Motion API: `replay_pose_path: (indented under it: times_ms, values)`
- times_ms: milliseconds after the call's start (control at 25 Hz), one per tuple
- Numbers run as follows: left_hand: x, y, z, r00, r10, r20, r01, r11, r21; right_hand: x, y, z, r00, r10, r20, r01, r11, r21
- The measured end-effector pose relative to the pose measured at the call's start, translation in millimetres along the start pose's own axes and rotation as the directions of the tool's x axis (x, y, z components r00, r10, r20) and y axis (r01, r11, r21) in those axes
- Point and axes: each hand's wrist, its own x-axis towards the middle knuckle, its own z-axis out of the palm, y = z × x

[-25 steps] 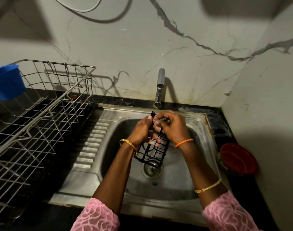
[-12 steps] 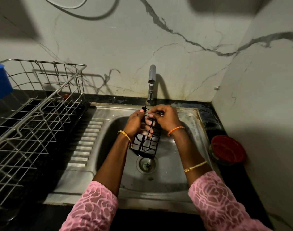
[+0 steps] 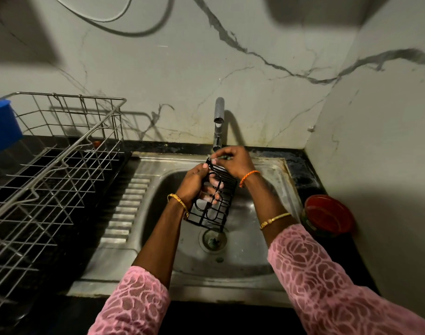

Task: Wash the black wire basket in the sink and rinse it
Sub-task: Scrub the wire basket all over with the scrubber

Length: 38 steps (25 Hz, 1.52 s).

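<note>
— Black item, entry one?
— Wire basket (image 3: 212, 204), grid-patterned, tilted above the sink (image 3: 262, 240) drain; left hand (image 3: 194, 183) curled round its side, right hand (image 3: 233, 160) pinching its top edge.
— Containers?
— Steel dish rack (image 3: 54, 165) on the counter (image 3: 300, 163), blue tub (image 3: 2, 124) at its corner; red lidded container (image 3: 328, 215), contents hidden.

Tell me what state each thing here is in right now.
Black wire basket: held over the sink, tilted.
Left hand: grips the basket's side.
Right hand: pinches its top edge.
Steel tap: no water visible.
Steel sink: drain uncovered.
Silver wire dish rack: nearly bare.
Red round container: lidded.
</note>
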Motion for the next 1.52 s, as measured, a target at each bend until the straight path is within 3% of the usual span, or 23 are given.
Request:
replay_pose_path:
  times_ms: [480, 640, 800, 920, 1080, 1200, 1360, 1440, 1520]
  values:
    - [-6, -4, -1, 1.000, 0.001, 0.015, -0.001, 1.000, -0.023, -17, 22, -25, 0.992, 0.097, 0.082, -0.098, 0.995, 0.009]
    - [-3, 3, 0, 1.000, 0.000, 0.018, 0.000, 1.000, -0.028, -6, 7, -12, 0.995, 0.031, 0.096, -0.027, 0.998, -0.048]
    - [-1, 8, -10, 1.000, 0.010, 0.014, -0.010, 0.999, -0.050, -11, 21, -34, 0.993, 0.026, 0.114, -0.028, 0.999, 0.022]
    - [2, 10, -13, 0.999, 0.030, 0.022, -0.029, 0.998, -0.048, -11, 26, -36, 0.998, 0.030, 0.048, -0.033, 0.997, 0.074]
    - [3, 1, -28, 0.996, 0.082, 0.034, -0.073, 0.978, -0.194, 4, 16, -24, 0.992, 0.061, -0.114, -0.034, 0.974, 0.223]
    - [-6, -25, -27, 0.991, 0.109, -0.074, -0.118, 0.984, -0.136, 10, 12, -20, 0.979, 0.094, -0.181, -0.038, 0.956, 0.292]
    - [-10, -16, 10, 0.928, 0.103, -0.358, -0.136, 0.988, -0.069, 11, 20, -20, 0.966, 0.127, -0.224, -0.065, 0.963, 0.263]
    - [-8, -8, 17, 0.913, 0.104, -0.395, -0.121, 0.992, -0.019, 6, 26, -23, 0.963, 0.116, -0.241, -0.059, 0.971, 0.231]
    - [-6, -5, 16, 0.912, 0.108, -0.395, -0.088, 0.994, 0.070, -6, 31, -23, 0.946, 0.011, -0.324, 0.031, 0.992, 0.124]
